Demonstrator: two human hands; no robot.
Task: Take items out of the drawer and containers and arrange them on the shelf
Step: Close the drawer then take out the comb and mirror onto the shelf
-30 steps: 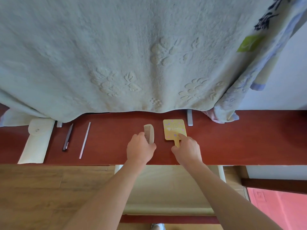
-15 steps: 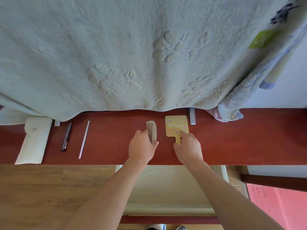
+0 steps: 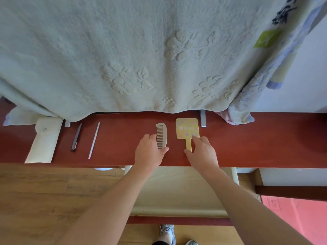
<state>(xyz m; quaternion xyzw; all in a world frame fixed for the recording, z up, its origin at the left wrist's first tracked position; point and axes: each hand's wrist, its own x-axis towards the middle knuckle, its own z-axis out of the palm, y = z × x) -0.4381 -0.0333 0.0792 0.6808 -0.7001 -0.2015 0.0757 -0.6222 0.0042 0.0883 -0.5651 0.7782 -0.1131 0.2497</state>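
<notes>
Aligning on the shelf [image 3: 265, 147] the comb [image 3: 161, 135] gripped by the left hand [image 3: 150, 153] and the mirror [image 3: 187, 129] pinched at its handle by the right hand [image 3: 203, 153]; next, probably releasing both without nudging.

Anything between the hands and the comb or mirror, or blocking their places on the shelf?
Nothing visible. The left hand grips the comb and the right hand pinches the yellow mirror by its handle; both lie flat on the red shelf.

The left hand [image 3: 149, 153] hides the comb's [image 3: 162, 133] lower end, the right hand [image 3: 203, 152] the mirror's [image 3: 187, 128] handle tip.
</notes>
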